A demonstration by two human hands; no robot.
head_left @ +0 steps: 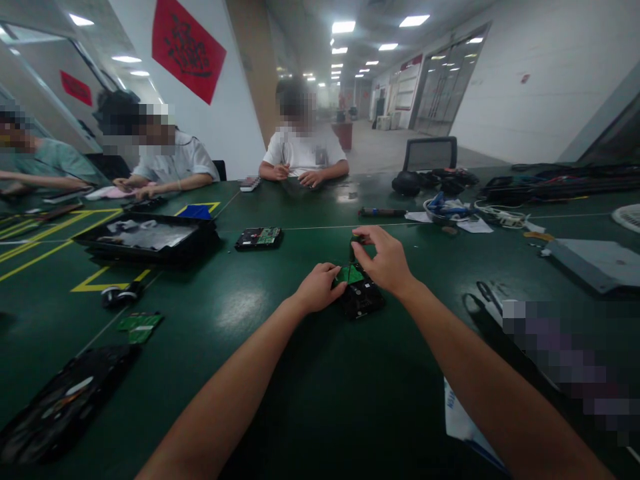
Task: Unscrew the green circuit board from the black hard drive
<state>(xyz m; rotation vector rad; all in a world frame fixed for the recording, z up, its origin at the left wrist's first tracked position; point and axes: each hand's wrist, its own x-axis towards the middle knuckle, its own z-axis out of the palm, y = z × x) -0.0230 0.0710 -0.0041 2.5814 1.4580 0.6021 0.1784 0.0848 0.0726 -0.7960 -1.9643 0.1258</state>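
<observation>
In front of me on the green table lies a black hard drive (pixel 363 301) with a green circuit board (pixel 351 274) at its far end. My left hand (pixel 321 287) grips the drive's left side near the board, thumb and fingers closed on its edge. Above the board, my right hand (pixel 383 259) is closed around the dark handle of a screwdriver (pixel 352 251). The screwdriver stands upright, its thin shaft pointing down at the board; whether the tip sits in a screw is too small to tell.
Another hard drive (pixel 259 238) lies farther left, beyond a loose circuit board (pixel 141 325) and a black casing (pixel 70 403). A black tray (pixel 145 237) stands at left. A dark rod-shaped tool (pixel 383 213), cables (pixel 540 183) and a grey box (pixel 595 265) lie right. Several people sit opposite.
</observation>
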